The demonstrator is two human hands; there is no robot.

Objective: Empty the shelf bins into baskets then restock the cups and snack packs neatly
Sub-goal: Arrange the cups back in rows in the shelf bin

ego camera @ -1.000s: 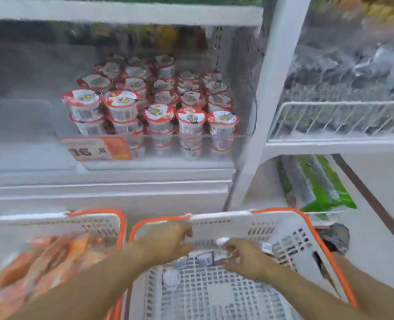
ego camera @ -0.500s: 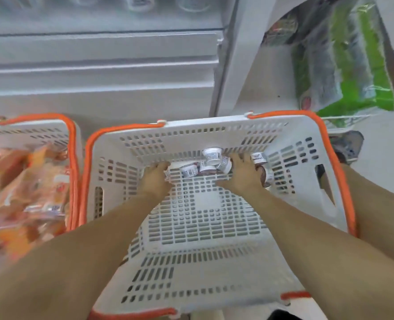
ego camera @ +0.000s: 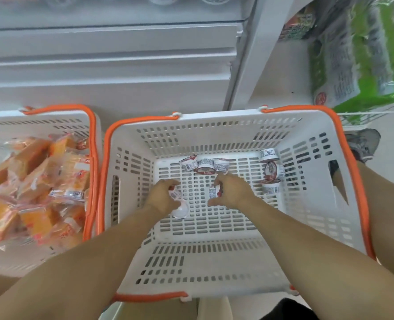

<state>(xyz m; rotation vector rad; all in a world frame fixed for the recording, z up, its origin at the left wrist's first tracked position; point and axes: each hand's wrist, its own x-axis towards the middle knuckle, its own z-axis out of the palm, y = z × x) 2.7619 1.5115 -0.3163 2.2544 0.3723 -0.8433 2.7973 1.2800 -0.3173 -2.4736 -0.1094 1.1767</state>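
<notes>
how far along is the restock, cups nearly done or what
Mostly done with cups: the right basket holds only a few loose cups. In hand: the left hand and right hand each grip a cup. Left: those cups, plus the snack packs filling the left basket.

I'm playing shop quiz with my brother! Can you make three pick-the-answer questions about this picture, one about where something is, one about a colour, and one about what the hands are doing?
1. Where are the orange snack packs?
A. in the left basket
B. in the right basket
C. on the floor

2. What colour are the handles of the right basket?
A. green
B. blue
C. orange

3. What is the right hand doing?
A. resting flat on the basket rim
B. gripping a small cup
C. pointing at the shelf

Answers: 1 A, the packs fill the left basket. 2 C, orange handles lie along its rim. 3 B, its fingers curl round a cup inside the basket, and the left hand grips another cup.
</notes>
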